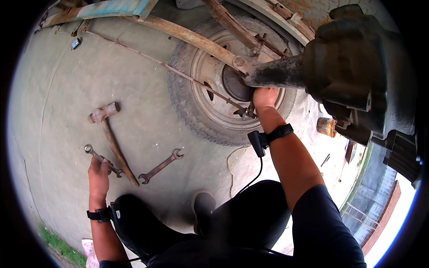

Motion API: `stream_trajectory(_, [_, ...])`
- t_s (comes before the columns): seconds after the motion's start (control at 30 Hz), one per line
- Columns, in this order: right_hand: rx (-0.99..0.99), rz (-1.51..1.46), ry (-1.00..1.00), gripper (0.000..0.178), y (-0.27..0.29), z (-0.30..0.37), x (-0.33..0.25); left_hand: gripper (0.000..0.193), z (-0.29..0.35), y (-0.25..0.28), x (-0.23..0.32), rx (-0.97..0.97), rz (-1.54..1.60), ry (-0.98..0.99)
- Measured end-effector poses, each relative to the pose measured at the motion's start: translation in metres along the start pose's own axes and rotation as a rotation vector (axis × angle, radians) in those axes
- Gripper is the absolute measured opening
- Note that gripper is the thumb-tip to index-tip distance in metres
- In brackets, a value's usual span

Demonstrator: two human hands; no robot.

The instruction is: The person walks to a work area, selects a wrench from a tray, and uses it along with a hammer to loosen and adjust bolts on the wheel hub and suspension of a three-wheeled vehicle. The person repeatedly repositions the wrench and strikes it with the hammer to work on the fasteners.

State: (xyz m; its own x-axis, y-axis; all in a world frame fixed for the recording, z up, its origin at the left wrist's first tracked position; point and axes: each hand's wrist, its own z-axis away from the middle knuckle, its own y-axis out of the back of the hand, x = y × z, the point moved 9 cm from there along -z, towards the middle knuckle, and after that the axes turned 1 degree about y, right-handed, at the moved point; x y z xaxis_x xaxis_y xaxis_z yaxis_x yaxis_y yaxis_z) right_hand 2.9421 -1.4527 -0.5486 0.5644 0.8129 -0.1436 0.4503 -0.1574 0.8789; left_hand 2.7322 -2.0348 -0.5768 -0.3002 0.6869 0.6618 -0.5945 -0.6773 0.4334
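My left hand [99, 173], low over the concrete on the left, is closed around a combination wrench [95, 154]. The wrench's ring end points away from me and its open jaw shows past my fingers. Beside it lies a hammer [111, 138] with a wooden handle. A double open-end wrench [161, 166] rests on the floor to the right of that. My right hand [265, 97] reaches in under the axle [279, 72], against the wheel hub area. Its fingers are curled and mostly hidden, close to the end of a thin rusty rod [210, 89] with a spring.
A large wheel with a worn tyre [181, 89] lies behind the rod. Rusty frame bars [192, 40] cross above it. The bulky dark axle housing [353, 62] hangs at upper right, near a rusty can [326, 127]. A small dark object [76, 43] sits at far left.
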Motion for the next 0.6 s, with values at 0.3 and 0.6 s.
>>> stream_trajectory(0.3, [0.068, -0.020, -0.060, 0.034, 0.003, 0.003, 0.002, 0.022, 0.055, -0.069, 0.106, -0.428, 0.205, -0.009])
stream_trajectory(0.6, [-0.042, 0.192, 0.092, 0.033, -0.005, -0.001, -0.029, 0.021, 0.045, -0.077, 0.207, -0.232, -0.178, -0.692])
